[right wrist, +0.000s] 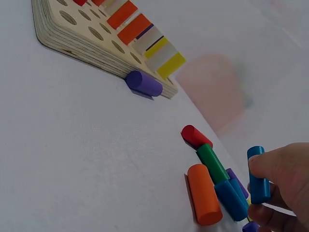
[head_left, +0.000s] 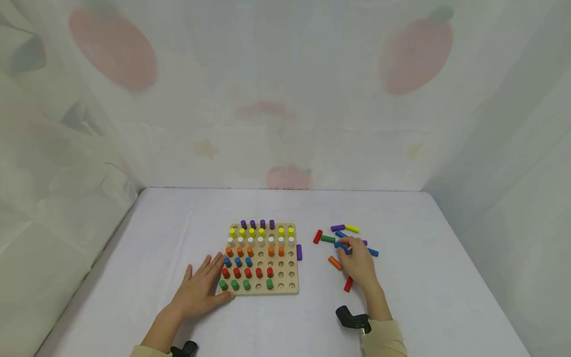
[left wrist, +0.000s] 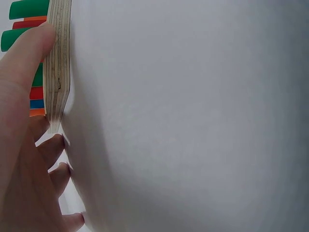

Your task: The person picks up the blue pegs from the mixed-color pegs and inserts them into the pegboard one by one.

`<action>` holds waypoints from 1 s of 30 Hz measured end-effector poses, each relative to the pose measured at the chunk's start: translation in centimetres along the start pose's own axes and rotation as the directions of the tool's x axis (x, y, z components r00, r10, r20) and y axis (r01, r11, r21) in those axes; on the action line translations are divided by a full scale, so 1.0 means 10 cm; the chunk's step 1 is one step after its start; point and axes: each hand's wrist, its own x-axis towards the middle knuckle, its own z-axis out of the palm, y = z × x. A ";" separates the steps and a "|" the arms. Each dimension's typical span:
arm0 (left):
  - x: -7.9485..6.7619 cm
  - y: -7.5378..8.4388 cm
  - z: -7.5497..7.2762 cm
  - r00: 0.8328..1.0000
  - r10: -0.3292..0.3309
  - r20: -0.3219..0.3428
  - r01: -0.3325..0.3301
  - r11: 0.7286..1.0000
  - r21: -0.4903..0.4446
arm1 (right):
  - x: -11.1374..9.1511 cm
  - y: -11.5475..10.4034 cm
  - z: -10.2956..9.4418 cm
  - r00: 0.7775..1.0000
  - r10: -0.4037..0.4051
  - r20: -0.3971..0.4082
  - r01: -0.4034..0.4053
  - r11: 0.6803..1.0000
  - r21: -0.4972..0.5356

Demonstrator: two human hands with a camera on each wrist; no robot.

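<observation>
A wooden pegboard bears rows of coloured pegs: purple, yellow, white, orange, blue, red and green. My left hand lies along its left side with fingers spread; the thumb presses the front edge near the corner, as the left wrist view shows. Off the board's right, my right hand pinches a blue peg between thumb and fingers above a loose group of pegs. Just under it lie another blue peg, a green peg and an orange peg.
A purple peg lies against the board's right edge. Around the right hand are red pegs, a yellow peg, a purple peg and more blue ones. Patterned white cloth hangs behind the white table.
</observation>
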 end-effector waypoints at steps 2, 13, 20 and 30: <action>0.00 0.00 0.00 1.000 0.001 -0.002 -0.001 1.000 0.001 | 0.00 -0.01 0.01 1.000 -0.007 0.001 0.007 1.000 0.005; -0.01 0.03 -0.03 1.000 0.003 -0.003 -0.003 1.000 -0.005 | -0.03 -0.14 0.07 0.999 -0.047 -0.012 0.048 0.997 0.066; -0.02 0.03 -0.03 1.000 0.005 -0.002 -0.005 1.000 -0.003 | -0.04 -0.21 0.15 0.998 -0.064 -0.015 0.065 0.993 0.099; -0.01 0.03 -0.04 1.000 0.001 0.005 -0.001 1.000 -0.009 | -0.05 -0.33 0.27 0.993 -0.121 -0.008 0.121 0.984 0.132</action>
